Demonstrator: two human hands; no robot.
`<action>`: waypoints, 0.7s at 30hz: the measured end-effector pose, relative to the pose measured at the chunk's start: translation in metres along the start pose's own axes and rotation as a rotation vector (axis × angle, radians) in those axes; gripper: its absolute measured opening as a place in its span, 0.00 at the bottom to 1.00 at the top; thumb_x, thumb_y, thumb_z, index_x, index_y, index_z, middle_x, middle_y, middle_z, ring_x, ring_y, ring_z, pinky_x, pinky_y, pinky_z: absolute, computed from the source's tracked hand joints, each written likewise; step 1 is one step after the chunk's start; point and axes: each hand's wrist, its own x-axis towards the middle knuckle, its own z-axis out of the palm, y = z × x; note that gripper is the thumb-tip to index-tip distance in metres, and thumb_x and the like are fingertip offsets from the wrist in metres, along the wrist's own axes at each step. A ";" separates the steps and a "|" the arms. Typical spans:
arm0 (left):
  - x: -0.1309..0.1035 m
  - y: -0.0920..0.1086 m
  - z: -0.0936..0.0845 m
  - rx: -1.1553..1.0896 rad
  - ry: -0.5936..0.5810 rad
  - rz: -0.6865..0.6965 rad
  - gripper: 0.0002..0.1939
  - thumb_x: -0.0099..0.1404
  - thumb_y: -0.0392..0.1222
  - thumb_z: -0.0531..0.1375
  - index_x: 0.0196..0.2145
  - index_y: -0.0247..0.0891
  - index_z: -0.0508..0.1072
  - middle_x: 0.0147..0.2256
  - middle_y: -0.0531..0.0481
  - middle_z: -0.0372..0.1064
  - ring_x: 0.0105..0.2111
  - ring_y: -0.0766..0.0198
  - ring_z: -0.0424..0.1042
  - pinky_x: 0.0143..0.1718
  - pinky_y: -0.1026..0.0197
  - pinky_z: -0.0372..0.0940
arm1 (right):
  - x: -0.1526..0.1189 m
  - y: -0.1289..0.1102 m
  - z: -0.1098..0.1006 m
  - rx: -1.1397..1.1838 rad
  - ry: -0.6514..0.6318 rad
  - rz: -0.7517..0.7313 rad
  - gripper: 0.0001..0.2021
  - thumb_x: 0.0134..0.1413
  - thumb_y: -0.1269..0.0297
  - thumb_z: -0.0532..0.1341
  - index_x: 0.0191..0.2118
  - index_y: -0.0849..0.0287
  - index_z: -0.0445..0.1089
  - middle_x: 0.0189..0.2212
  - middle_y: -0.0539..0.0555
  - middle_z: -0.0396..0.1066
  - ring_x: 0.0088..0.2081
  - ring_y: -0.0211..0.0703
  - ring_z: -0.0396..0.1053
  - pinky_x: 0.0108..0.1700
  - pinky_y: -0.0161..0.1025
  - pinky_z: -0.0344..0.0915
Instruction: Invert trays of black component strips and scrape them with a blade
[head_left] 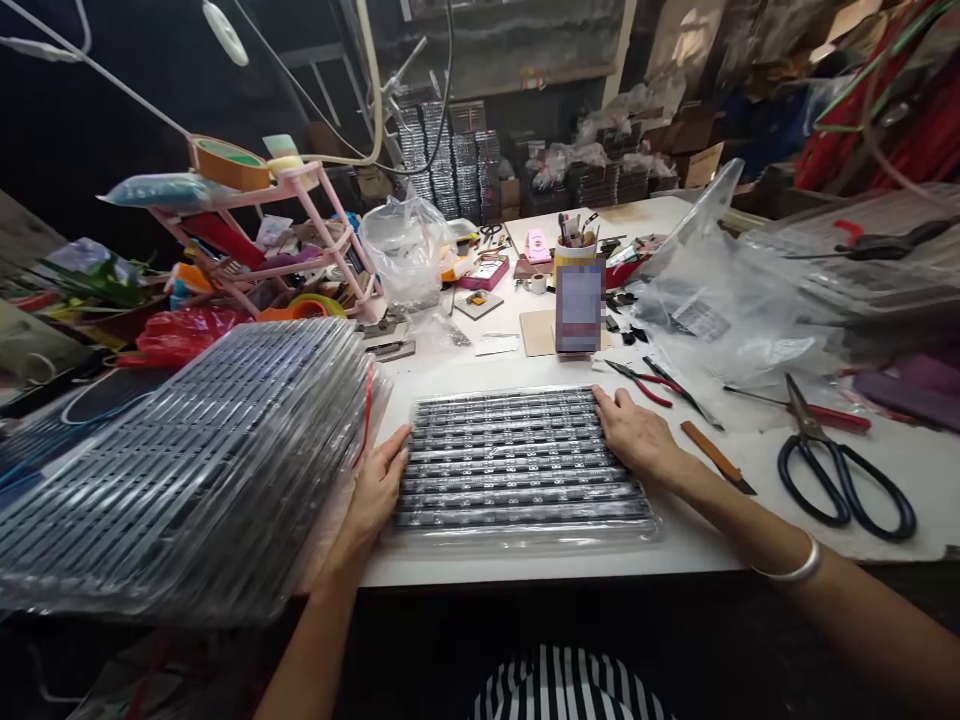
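Note:
A clear plastic tray [517, 460] with rows of dark strips lies flat on the white table in front of me. My left hand [379, 485] grips its left edge, fingers along the side and partly hidden. At the upper right corner, my right hand [634, 430] holds the tray's other side, its wrist wearing a silver bangle [799, 562]. Close by on the left leans a tall stack of similar clear trays [195, 450], with a red band [368, 410] at its right side.
Right of the tray lie pliers [649, 383], a brown-handled blade [716, 457] and large scissors [840, 480]. Behind it stands a phone [580, 308] before a cup of tools [576, 240]. Plastic bags [720, 310] crowd the back right; a pink rack [330, 230] stands back left.

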 end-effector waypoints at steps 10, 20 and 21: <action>-0.001 -0.005 -0.002 0.167 -0.010 0.061 0.28 0.60 0.52 0.55 0.54 0.34 0.68 0.57 0.43 0.63 0.59 0.56 0.59 0.64 0.52 0.46 | 0.014 0.020 -0.008 0.594 0.117 0.079 0.23 0.61 0.57 0.48 0.58 0.61 0.61 0.33 0.59 0.67 0.27 0.43 0.65 0.28 0.41 0.62; -0.003 0.000 -0.007 0.099 -0.023 -0.065 0.29 0.64 0.52 0.51 0.59 0.37 0.63 0.61 0.46 0.57 0.62 0.60 0.54 0.63 0.58 0.47 | 0.007 0.004 -0.023 1.029 -0.119 -0.284 0.16 0.45 0.56 0.67 0.42 0.54 0.74 0.44 0.55 0.72 0.48 0.51 0.67 0.49 0.47 0.66; -0.003 0.001 -0.007 0.091 -0.021 -0.072 0.28 0.64 0.52 0.51 0.59 0.36 0.63 0.61 0.46 0.57 0.62 0.60 0.54 0.63 0.58 0.48 | 0.008 0.000 -0.020 1.024 -0.094 -0.280 0.16 0.46 0.57 0.67 0.43 0.53 0.73 0.46 0.55 0.71 0.49 0.50 0.66 0.51 0.48 0.65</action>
